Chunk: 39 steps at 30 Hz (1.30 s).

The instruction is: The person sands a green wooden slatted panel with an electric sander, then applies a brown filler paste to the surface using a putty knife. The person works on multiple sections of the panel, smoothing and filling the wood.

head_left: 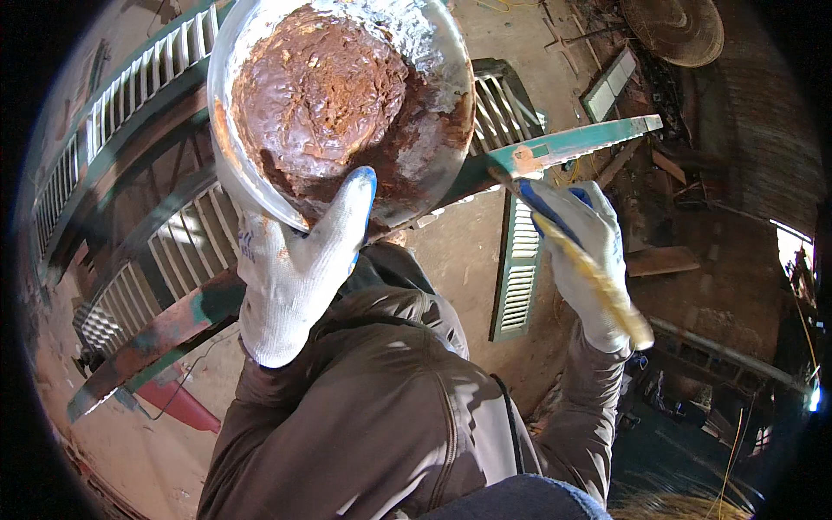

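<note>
My left hand (299,269), in a white knit glove with blue coating, grips a pale round bowl (444,169) with the thumb over its near rim. A thick mound of reddish-brown paste (321,87) lies in the bowl, and smears coat the inner wall. In my right hand (585,251), gloved the same way, is a tool with a long yellow handle (607,299). Its working end is mostly hidden by the fingers and points toward a green-painted wooden piece (598,139). Beside that tip, a brown patch (524,159) shows on the green wood.
Green louvered shutters (516,286) stand or lie around me, with a larger slatted frame (186,230) at left. A weathered green and red beam (165,334) crosses the lower left. A red object (178,403) lies beneath it. A round disc-like thing (676,30) is at far right.
</note>
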### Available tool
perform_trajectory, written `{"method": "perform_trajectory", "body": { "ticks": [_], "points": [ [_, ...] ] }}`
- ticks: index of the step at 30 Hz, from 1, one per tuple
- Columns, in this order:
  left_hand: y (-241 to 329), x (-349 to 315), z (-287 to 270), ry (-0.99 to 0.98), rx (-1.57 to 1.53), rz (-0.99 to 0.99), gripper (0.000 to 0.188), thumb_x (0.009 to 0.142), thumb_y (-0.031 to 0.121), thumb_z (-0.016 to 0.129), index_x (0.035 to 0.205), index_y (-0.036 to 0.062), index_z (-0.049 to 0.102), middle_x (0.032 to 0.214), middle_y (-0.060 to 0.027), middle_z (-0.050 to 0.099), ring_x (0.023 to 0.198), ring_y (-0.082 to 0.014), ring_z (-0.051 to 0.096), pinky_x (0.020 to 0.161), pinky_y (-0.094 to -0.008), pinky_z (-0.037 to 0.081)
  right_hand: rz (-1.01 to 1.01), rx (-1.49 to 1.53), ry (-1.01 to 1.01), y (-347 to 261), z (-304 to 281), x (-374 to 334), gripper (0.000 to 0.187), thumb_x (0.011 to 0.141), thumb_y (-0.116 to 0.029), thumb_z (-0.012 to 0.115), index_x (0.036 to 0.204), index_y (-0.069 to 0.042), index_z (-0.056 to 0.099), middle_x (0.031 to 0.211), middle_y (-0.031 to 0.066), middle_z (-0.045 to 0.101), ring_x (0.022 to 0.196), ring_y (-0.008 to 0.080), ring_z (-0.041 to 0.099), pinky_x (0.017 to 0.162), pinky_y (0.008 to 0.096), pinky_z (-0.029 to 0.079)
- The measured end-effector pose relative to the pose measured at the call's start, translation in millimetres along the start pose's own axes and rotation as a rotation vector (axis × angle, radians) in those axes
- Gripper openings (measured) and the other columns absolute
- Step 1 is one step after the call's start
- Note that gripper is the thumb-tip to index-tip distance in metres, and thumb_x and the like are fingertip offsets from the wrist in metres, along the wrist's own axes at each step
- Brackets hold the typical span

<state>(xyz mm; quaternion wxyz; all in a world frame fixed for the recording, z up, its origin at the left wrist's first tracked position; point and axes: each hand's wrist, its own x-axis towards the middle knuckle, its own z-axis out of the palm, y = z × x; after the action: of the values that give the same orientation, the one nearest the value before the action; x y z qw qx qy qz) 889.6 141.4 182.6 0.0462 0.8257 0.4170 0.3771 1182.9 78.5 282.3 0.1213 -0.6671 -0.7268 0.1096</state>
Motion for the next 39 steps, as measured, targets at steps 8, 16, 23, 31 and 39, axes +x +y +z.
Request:
{"method": "perform_trajectory", "body": {
  "ticks": [8, 16, 23, 31, 39],
  "points": [
    [0.2, 1.6, 1.9, -0.012, -0.069, -0.055, 0.061, 0.075, 0.012, 0.087, 0.131, 0.0256, 0.067, 0.120, -0.0165, 0.059, 0.097, -0.0369, 0.065, 0.081, -0.0483, 0.054, -0.112, -0.357, 0.405, 66.1, 27.3, 3.1, 0.033, 0.089, -0.009, 0.069, 0.122, -0.003, 0.068, 0.104, 0.0115, 0.071, 0.092, 0.0297, 0.063, 0.080, 0.0411, 0.050],
    [7.9, -3.2, -10.5, -0.094, 0.093, -0.040, 0.059, 0.080, 0.000, 0.082, 0.133, 0.0208, 0.067, 0.131, -0.0195, 0.059, 0.114, -0.0358, 0.065, 0.092, -0.0448, 0.056, -0.061, -0.729, 0.313, 45.5, 67.2, -21.4, 0.038, 0.077, -0.009, 0.067, 0.115, -0.011, 0.071, 0.113, 0.0021, 0.072, 0.096, 0.0231, 0.063, 0.078, 0.0359, 0.053],
    [8.7, -2.7, -8.7, -0.052, 0.016, -0.042, 0.060, 0.078, 0.000, 0.083, 0.132, 0.0174, 0.067, 0.129, -0.0182, 0.061, 0.109, -0.0341, 0.067, 0.089, -0.0425, 0.057, -0.116, -0.518, 0.334, 33.2, 37.8, -26.8, 0.030, 0.094, -0.002, 0.061, 0.123, 0.004, 0.067, 0.113, 0.0146, 0.072, 0.093, 0.0313, 0.065, 0.083, 0.0400, 0.053],
    [1.6, -2.9, -3.8, -0.060, 0.092, 0.002, 0.055, 0.078, 0.011, 0.083, 0.129, 0.0251, 0.069, 0.120, -0.0156, 0.061, 0.100, -0.0358, 0.067, 0.082, -0.0454, 0.057, -0.143, -0.650, 0.230, 54.3, 35.6, -23.3, 0.042, 0.081, -0.015, 0.068, 0.122, -0.014, 0.070, 0.120, 0.0002, 0.071, 0.099, 0.0228, 0.062, 0.082, 0.0369, 0.052],
    [20.2, 27.6, -11.2, -0.077, -0.636, -0.604, 0.052, 0.083, 0.014, 0.081, 0.130, 0.0156, 0.056, 0.123, -0.0197, 0.060, 0.100, -0.0302, 0.067, 0.084, -0.0428, 0.055, -0.037, -0.023, 0.168, 30.0, -9.1, -11.3, 0.034, 0.090, 0.004, 0.069, 0.124, -0.001, 0.067, 0.124, 0.0111, 0.071, 0.104, 0.0281, 0.070, 0.095, 0.0377, 0.053]
  ]
}}
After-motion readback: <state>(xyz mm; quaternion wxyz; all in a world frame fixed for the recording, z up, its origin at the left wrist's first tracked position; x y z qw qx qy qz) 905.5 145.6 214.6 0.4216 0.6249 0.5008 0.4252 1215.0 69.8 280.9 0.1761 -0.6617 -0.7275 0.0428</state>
